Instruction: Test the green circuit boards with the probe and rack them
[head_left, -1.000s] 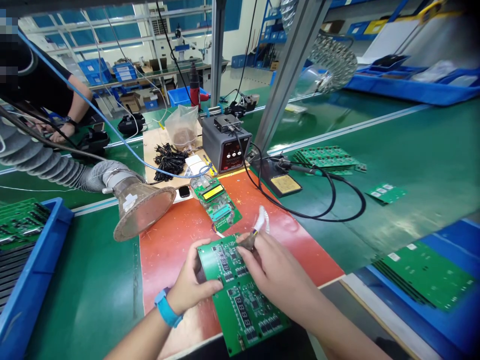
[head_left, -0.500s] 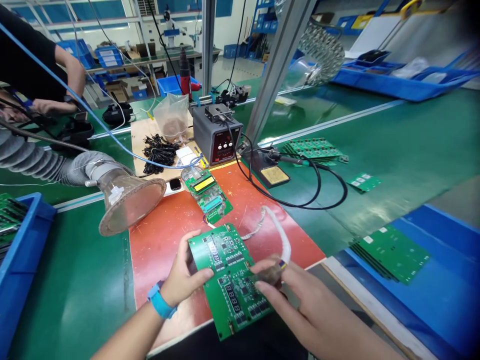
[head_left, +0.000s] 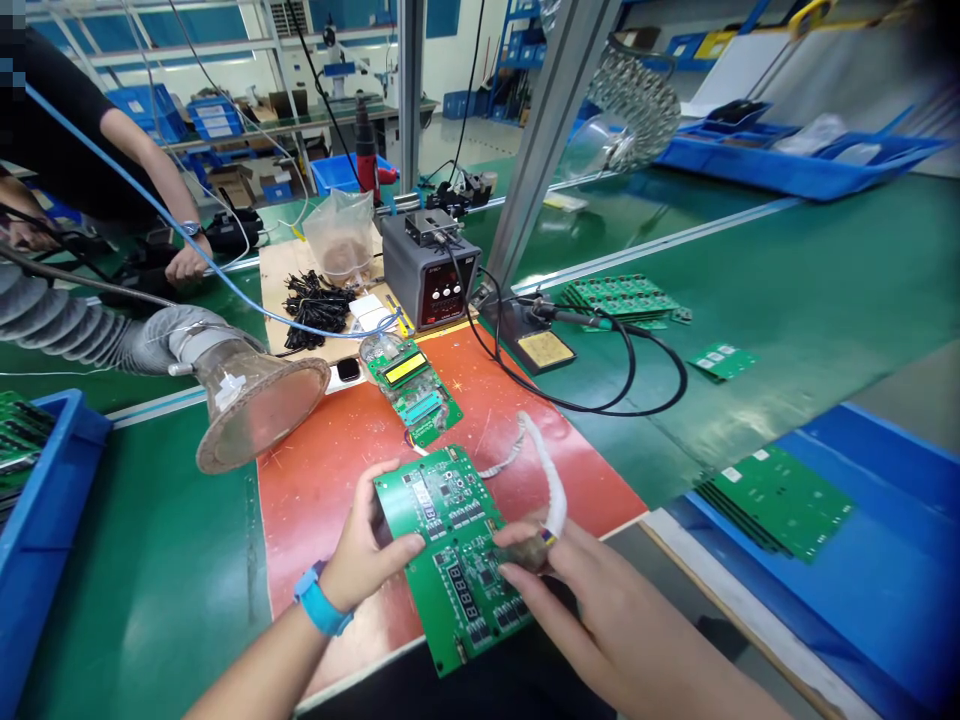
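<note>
A green circuit board (head_left: 420, 600) with two digit displays is tilted over the front edge of the red mat. My left hand (head_left: 367, 550) grips its left edge, thumb on top and fingers underneath. In my right hand (head_left: 577, 580), a brownish connector (head_left: 529, 552) on a white-wrapped cable (head_left: 551, 470) is pinched between thumb and fingers, against the board's right part. Its tip contact is too small to make out. Just beyond lies another green board (head_left: 420, 395) with a yellow screen and a teal socket, near the cable's far end.
A soldering station (head_left: 431, 270) and its iron (head_left: 574, 318) stand behind the red mat (head_left: 322, 520). A fume hood (head_left: 262, 405) hangs at left. Stacked boards (head_left: 795, 500) sit in a blue bin (head_left: 900, 560) at right. A co-worker's hand (head_left: 189, 262) is at far left.
My hands keep their hold on the board and connector, with almost no movement. The co-worker's arm at far left has shifted right and down.
</note>
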